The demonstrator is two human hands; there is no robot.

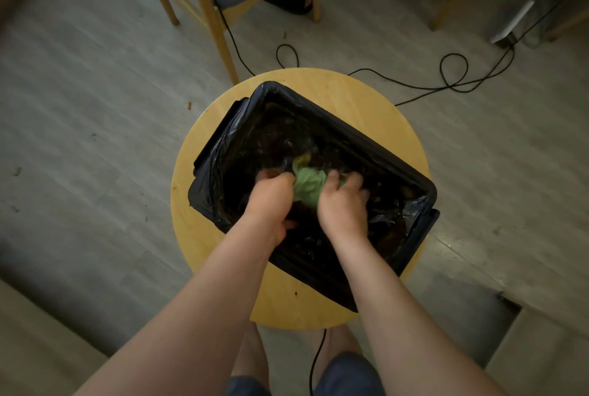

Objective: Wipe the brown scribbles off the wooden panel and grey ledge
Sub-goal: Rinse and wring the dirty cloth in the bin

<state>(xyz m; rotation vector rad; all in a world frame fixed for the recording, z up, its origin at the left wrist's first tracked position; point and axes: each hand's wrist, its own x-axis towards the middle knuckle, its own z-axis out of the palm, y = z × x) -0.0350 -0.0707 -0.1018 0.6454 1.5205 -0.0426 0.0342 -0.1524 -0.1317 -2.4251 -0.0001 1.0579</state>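
Your left hand (271,201) and right hand (342,204) both grasp the crumpled pale-green cloth (309,185). The fingers of each curl round it from either side, so the cloth sits bunched between them. Directly beneath your hands is the black rectangular bin (223,147), lined with a glossy black plastic bag. Under the bin is the round light-wood stool top (366,92).

The wooden panel and the grey ledge are not in view, so how much of the brown scribble is left cannot be judged from here. You appear to be squeezing or wringing the cloth out over the bin. That would be a servicing step for the wiper, not a wiping stroke itself.

The next move calls for lifting the cloth straight up, clear of the loose bag edge nearest your wrists so it does not snag. Then refold it to bring a cleaner face outward and carry it to the marked surfaces. One hand would be enough for that carry.

Beyond your fingertips a thin black cable (452,77) loops across the grey plank floor. Farther off stands a wooden chair with a grey seat (210,6).

No brand, label or writing can be read on the cloth, the bin or the bag, and the light is dim.
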